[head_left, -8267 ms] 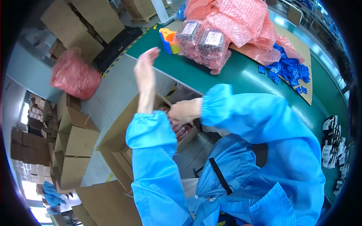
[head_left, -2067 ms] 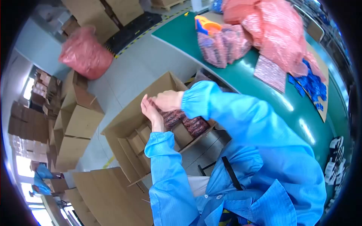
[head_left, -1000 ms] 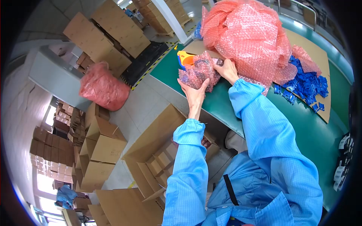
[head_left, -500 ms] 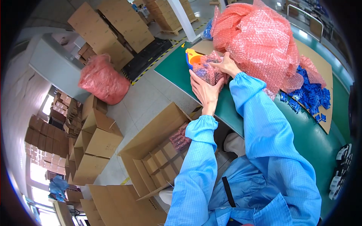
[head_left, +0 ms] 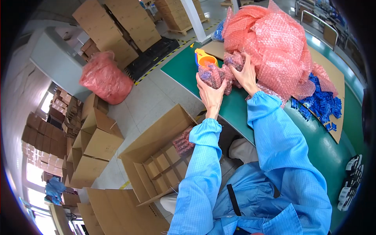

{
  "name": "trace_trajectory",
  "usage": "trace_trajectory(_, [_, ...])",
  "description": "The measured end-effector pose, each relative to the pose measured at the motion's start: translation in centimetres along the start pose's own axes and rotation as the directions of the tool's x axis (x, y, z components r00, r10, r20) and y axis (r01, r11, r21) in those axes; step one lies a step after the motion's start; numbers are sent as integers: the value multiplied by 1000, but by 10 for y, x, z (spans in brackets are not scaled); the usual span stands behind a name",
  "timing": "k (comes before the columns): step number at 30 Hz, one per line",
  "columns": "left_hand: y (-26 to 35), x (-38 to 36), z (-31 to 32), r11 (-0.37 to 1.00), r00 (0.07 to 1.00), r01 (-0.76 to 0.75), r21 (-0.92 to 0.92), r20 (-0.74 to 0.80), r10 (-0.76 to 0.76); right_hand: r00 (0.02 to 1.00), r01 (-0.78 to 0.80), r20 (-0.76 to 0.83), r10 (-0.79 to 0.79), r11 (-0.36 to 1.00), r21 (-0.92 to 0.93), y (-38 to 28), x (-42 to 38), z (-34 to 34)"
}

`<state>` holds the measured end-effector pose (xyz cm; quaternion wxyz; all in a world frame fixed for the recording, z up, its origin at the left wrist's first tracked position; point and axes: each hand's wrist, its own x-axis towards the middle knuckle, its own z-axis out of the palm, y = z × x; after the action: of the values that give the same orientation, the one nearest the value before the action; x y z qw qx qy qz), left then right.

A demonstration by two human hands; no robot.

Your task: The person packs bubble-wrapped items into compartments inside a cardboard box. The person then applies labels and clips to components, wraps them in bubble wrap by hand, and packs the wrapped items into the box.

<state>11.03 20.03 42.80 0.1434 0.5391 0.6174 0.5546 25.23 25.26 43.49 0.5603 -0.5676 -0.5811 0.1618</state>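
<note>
My left hand [head_left: 211,96] is wrapped round one end of a pink bubble-wrap bundle [head_left: 211,76] with dark, bluish contents that I cannot make out. At the other end, my right hand [head_left: 247,77] grips a second bulge of bubble wrap [head_left: 234,59], and crumpled wrap joins the two between my fingers. The bundle is held over the green table [head_left: 182,72]. Just beyond my left fingertips stands a yellow and blue tape dispenser [head_left: 200,53] with an orange round part.
A large heap of pink bubble wrap [head_left: 270,47] rises right of my hands. Blue plastic parts [head_left: 323,102] lie on a cardboard sheet [head_left: 337,84]. Below the table edge, an open carton [head_left: 145,152] with dividers holds a wrapped pack [head_left: 183,141]. A pink bag [head_left: 107,80] stands on the floor.
The wrapped bundle has been drawn out into two bulges. My right hand has moved right and turned, from pressing on top to gripping its right end.
</note>
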Motion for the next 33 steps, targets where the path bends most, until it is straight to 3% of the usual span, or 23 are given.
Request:
trace_trajectory(2, [-10,1,8,997,998,-55,-59,21,56,992,92,-72,-106,981,-172,-5,-10,-3])
trace_trajectory(3, [-14,3,13,987,992,-115,-113,34,120,990,116,-60,-125,984,-139,-3,-15,2])
trace_trajectory(5, [-17,6,14,973,991,-97,-207,73,114,963,219,-157,-220,975,-28,4,-22,12])
trace_trajectory(7, [-20,8,11,939,977,-111,-326,136,163,974,166,-161,-159,986,31,11,-25,16])
trace_trajectory(9, [-18,-3,1,952,969,-177,-248,127,213,989,130,-90,-115,974,186,10,-30,8])
trace_trajectory(12, [-25,-24,-8,917,966,-237,-321,27,259,986,167,-57,-157,945,280,-15,-51,-5])
trace_trajectory(13, [-24,-34,-13,899,961,-273,-341,-52,272,967,252,-41,-250,931,264,-20,-56,-6])
trace_trajectory(15, [-42,-52,-17,888,964,-257,-382,-163,209,915,390,-6,-403,883,260,-37,-66,-6])
trace_trajectory(16, [-33,-61,-29,841,977,-198,-504,-167,130,891,427,38,-452,864,268,-52,-71,-9])
trace_trajectory(18, [-40,-71,-50,852,963,-224,-473,-243,118,817,501,132,-561,805,317,-77,-77,-10])
trace_trajectory(19, [-38,-77,-58,762,966,-189,-620,-257,31,794,508,164,-585,787,350,-86,-80,-5])
trace_trajectory(21, [-52,-86,-77,778,944,-206,-594,-330,-2,739,537,205,-642,745,397,-110,-91,9])
trace_trajectory(22, [-61,-90,-89,791,931,-209,-575,-365,-19,735,469,263,-625,748,469,-120,-99,17])
trace_trajectory(23, [-80,-94,-102,890,901,-280,-359,-419,115,727,390,324,-606,752,531,-127,-108,26])
trace_trajectory(25, [-110,-104,-123,897,879,-289,-334,-465,110,674,448,299,-676,695,562,-121,-130,54])
trace_trajectory(27, [-127,-118,-142,865,866,-287,-413,-497,51,658,382,302,-690,651,655,-114,-158,80])
trace_trajectory(29, [-156,-136,-161,822,896,-147,-550,-426,-124,634,352,330,-700,640,683,-120,-183,97])
trace_trajectory(30, [-244,-161,-151,717,943,105,-689,-160,-292,628,341,320,-709,620,706,-123,-195,105])
trace_trajectory(33, [-250,-185,-180,728,934,86,-681,-199,-297,582,365,336,-740,607,705,-141,-221,120])
